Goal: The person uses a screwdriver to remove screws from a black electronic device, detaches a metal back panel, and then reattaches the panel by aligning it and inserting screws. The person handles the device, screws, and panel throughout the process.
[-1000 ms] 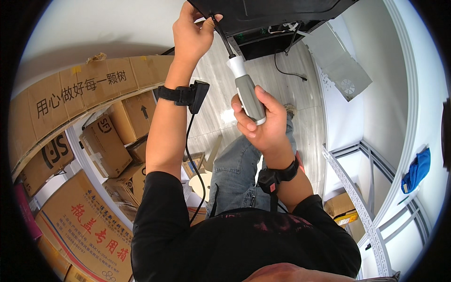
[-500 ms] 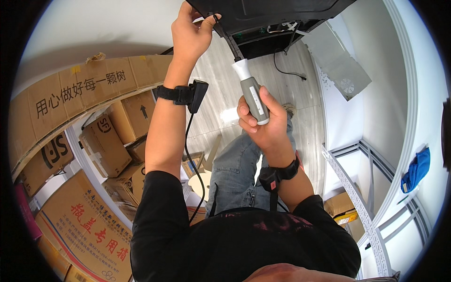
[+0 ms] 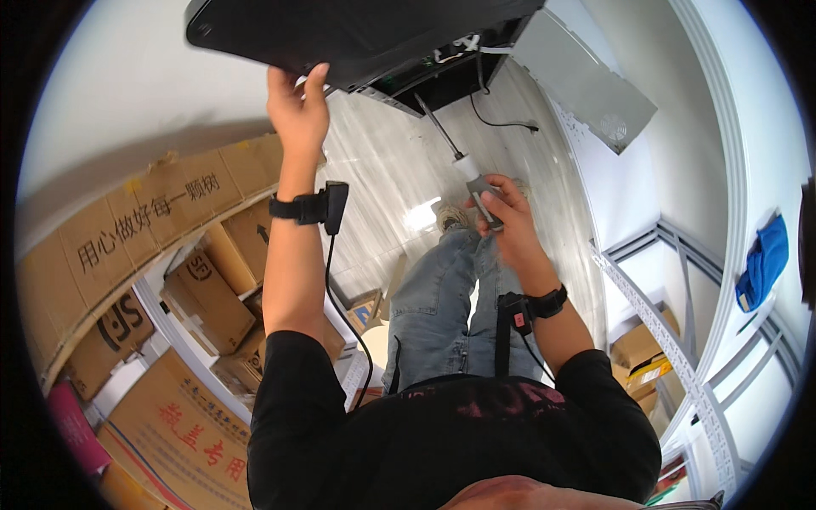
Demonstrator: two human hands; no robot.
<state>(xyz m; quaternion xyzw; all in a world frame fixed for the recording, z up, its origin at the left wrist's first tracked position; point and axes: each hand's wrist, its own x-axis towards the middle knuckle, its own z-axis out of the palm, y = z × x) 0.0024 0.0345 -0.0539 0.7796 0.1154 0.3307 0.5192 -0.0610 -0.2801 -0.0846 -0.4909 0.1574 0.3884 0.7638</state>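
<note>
A large black panel [image 3: 314, 38] spans the top of the view, part of a black-cased device whose underside is open. My left hand [image 3: 299, 110] grips the panel's near edge, with the thumb and fingertips against it; some fingers are hidden. In my right hand [image 3: 510, 223] is a screwdriver [image 3: 468, 168] with a grey and white handle and a long metal shaft. Its shaft points up and left, the tip close to the device's lower edge; whether it touches cannot be made out. White connectors and wires [image 3: 459, 49] show inside the opening.
A black cable [image 3: 501, 124] hangs from the device toward the tiled floor. A grey metal plate [image 3: 586, 81] leans at the right, near a white metal shelf frame [image 3: 654, 314]. Cardboard boxes [image 3: 208, 302] fill the shelves at left. A blue cloth [image 3: 762, 262] hangs far right.
The screwdriver's tip has come away from my left fingers, and my right hand has shifted right and down. My left hand has moved from near the tip to the panel's edge. The view has shifted.
</note>
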